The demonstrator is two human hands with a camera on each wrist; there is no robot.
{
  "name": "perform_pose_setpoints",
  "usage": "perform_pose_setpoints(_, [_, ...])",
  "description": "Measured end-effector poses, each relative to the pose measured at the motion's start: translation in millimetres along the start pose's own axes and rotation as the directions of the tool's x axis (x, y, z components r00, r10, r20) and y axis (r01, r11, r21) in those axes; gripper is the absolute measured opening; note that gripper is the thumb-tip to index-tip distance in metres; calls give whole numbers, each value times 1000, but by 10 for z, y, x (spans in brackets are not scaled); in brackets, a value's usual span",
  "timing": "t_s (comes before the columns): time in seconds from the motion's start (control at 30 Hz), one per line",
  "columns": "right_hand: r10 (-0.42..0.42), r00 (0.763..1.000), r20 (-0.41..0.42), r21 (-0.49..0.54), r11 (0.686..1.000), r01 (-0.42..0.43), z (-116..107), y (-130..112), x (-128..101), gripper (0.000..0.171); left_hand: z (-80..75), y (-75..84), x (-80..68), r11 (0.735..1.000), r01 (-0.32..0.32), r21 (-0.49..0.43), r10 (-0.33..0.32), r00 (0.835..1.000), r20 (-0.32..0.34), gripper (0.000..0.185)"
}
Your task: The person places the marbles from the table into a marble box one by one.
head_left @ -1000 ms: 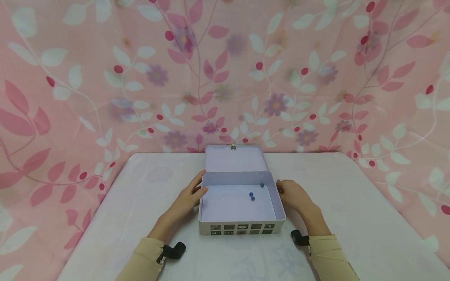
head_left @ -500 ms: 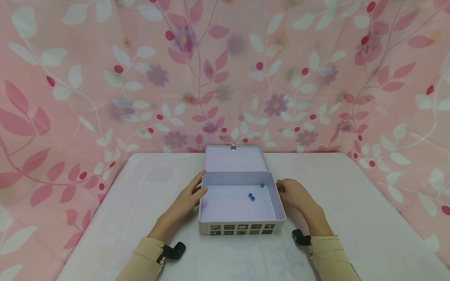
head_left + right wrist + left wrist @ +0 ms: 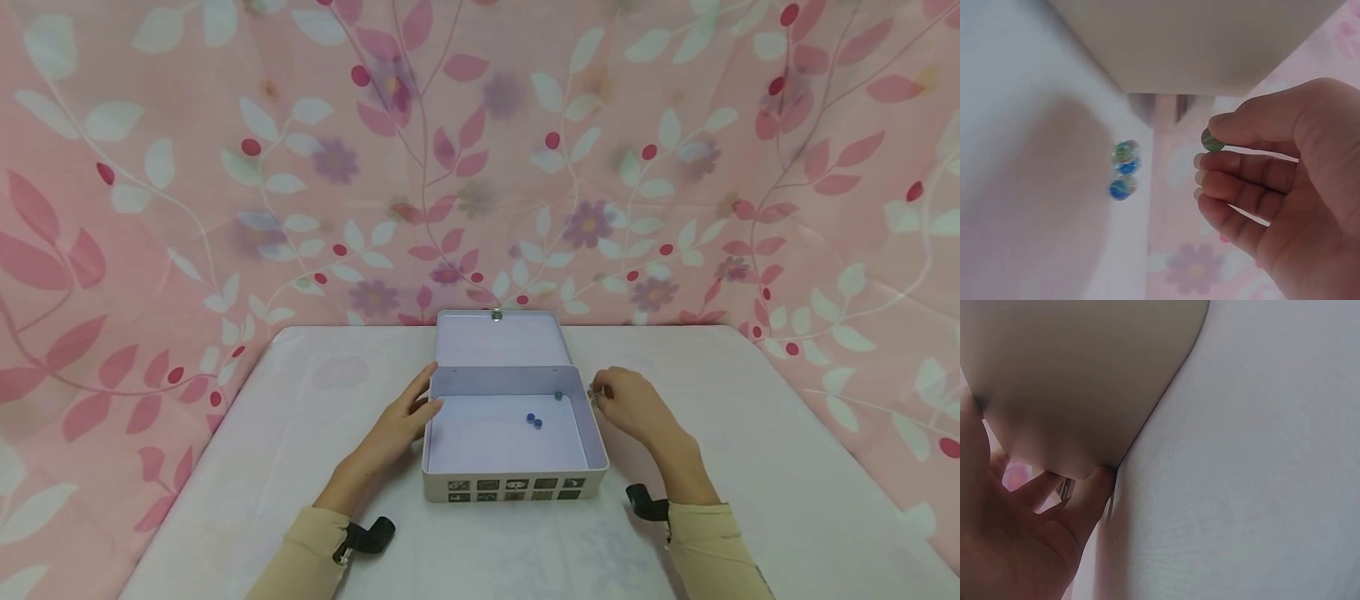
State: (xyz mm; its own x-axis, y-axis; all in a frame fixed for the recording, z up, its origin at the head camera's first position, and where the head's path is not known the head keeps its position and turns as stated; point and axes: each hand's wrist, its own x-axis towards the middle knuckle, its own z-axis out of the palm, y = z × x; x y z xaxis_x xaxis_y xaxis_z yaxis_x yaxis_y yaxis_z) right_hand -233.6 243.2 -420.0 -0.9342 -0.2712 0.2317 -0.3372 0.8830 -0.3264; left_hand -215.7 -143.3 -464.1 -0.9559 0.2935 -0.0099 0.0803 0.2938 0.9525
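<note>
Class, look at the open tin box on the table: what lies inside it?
Inside the tin box lie three small marbles: two blue ones touching, one darker near the back right corner. The near wall hides a strip of the floor.

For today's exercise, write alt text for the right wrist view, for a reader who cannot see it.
The right hand pinches a small green marble between thumb and forefinger, beside the pale wall of a tin box. Three more marbles, blue and green, lie close together on the white table to its left.
</note>
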Motion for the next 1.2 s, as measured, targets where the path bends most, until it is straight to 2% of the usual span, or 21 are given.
perform_pose_setpoints(0.33, [-18,999,-32,14,1000,19,-118,-243,-13,10,-7,1,-2,1000,0,15,0,1000,-5,65])
perform_pose_setpoints(0.6, [-32,997,-77,1,999,32,-154,-322,-36,10,-2,0,-9,1000,11,7,-11,1000,0,65])
perform_pose_setpoints(0.8, [-85,991,-98,0,996,86,-139,-414,-42,9,-4,-8,1,1000,12,8,-12,1000,-4,66])
perform_pose_setpoints(1.07, [-165,983,-82,-14,986,165,-32,-569,-37,11,-6,2,-7,1000,2,16,-2,1000,0,66])
perform_pose_setpoints(1.2, [-205,978,-40,-21,979,204,34,-661,-40,10,-1,11,-7,1000,7,16,-6,1000,-6,66])
